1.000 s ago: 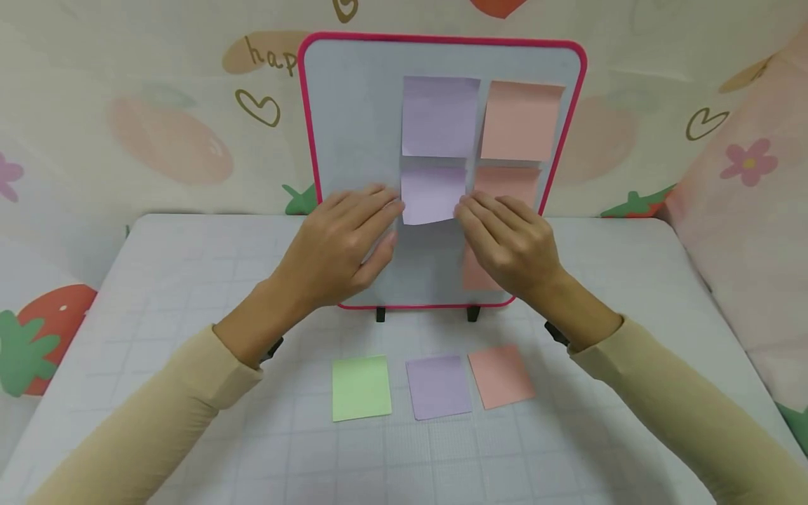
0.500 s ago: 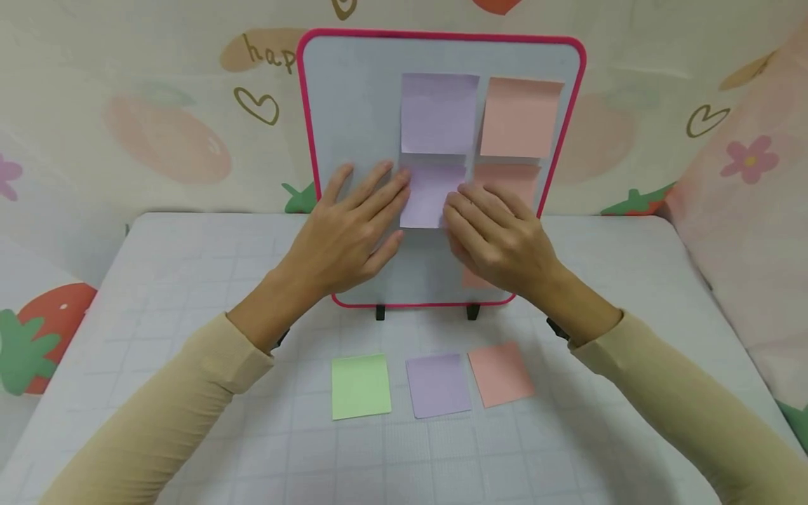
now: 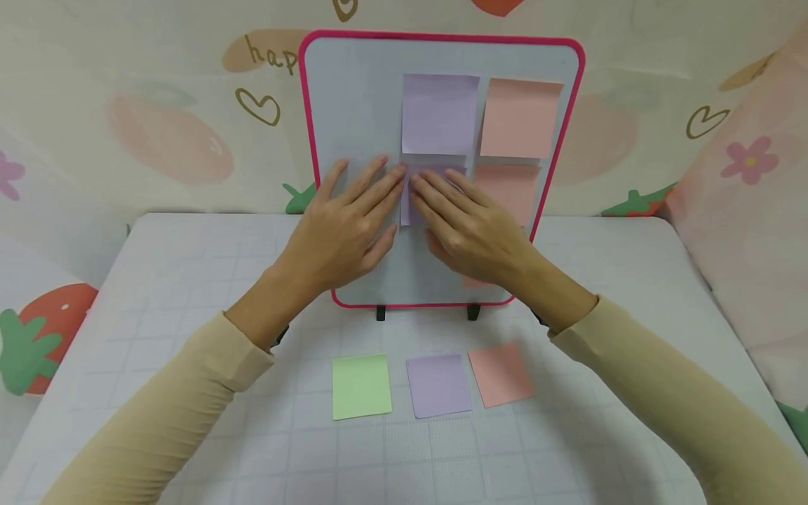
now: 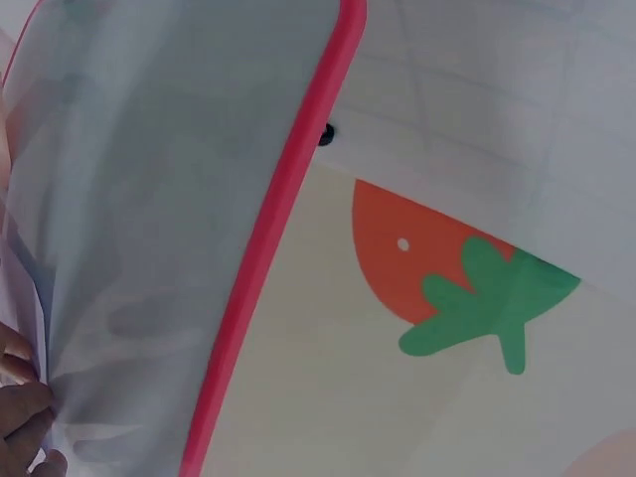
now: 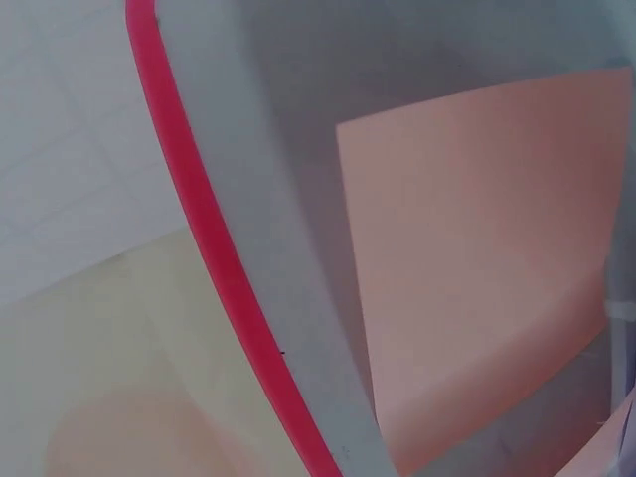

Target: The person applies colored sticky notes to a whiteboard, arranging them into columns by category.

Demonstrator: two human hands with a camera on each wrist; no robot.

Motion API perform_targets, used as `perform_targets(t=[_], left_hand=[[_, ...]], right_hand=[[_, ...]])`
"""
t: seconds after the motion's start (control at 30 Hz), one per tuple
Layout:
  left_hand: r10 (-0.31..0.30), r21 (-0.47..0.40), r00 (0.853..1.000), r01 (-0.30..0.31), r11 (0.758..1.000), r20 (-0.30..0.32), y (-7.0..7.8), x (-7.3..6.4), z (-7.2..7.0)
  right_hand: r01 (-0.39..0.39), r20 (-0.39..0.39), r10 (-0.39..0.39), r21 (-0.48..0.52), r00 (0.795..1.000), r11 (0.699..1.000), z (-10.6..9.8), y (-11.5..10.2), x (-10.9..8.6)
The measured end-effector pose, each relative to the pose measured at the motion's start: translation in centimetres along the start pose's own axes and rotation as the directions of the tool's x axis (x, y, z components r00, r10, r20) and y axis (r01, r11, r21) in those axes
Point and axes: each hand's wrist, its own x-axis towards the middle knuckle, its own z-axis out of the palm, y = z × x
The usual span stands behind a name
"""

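Right hand (image 3: 476, 228) has slid leftward, its straight, ungripping fingers now over the square lilac paper note (image 3: 409, 210); the left hand (image 3: 344, 228), spread and empty, borders it. Sideways drag (adhesion is unseen) could skew it on the pink-rimmed rectangular whiteboard (image 3: 353, 105).

Plain purple note (image 3: 412, 210) upright on whiteboard (image 3: 353, 98), just below upper purple note (image 3: 440, 114), left of middle pink note (image 3: 514, 186), mostly hidden by right hand (image 3: 476, 235), left strip showing.
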Motion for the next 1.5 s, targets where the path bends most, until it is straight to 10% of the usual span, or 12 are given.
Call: perform_targets(t=[1.5], left_hand=[[-0.001,-0.005,1.000,0.001,1.000,-0.013,-0.3,-0.1,0.5]], right_hand=[[-0.094,-0.107,0.092,-0.006,0.990,0.996,-0.2,1.8,-2.7]])
